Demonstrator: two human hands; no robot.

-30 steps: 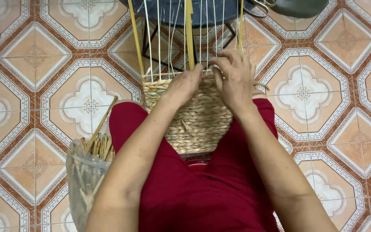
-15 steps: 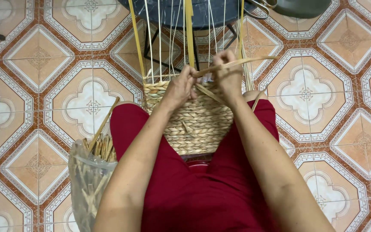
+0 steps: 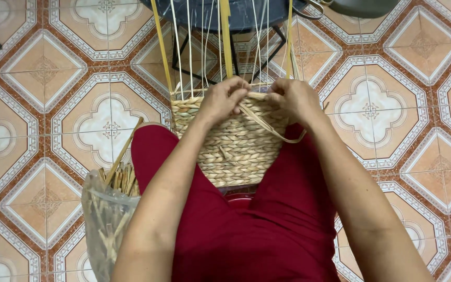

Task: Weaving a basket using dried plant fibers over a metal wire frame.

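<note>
A half-woven straw basket (image 3: 236, 143) rests between my knees on red trousers, with thin upright ribs (image 3: 224, 47) rising from its top edge. My left hand (image 3: 224, 99) pinches a flat straw strand (image 3: 267, 126) at the woven rim. My right hand (image 3: 294, 98) grips the same strand just to the right, at the rim. The strand loops down across the basket's front and curls up near my right wrist.
A clear plastic bag of straw pieces (image 3: 111, 209) stands by my left thigh. A dark round stool (image 3: 236, 13) with black metal legs is beyond the basket. A grey pan (image 3: 364, 6) sits at the top right. Patterned orange and white tiles (image 3: 53, 104) cover the floor.
Both hands dropped slightly along the rim. The strand, stretched straight out to the right half a second ago, now hangs in a loose loop over the basket's front.
</note>
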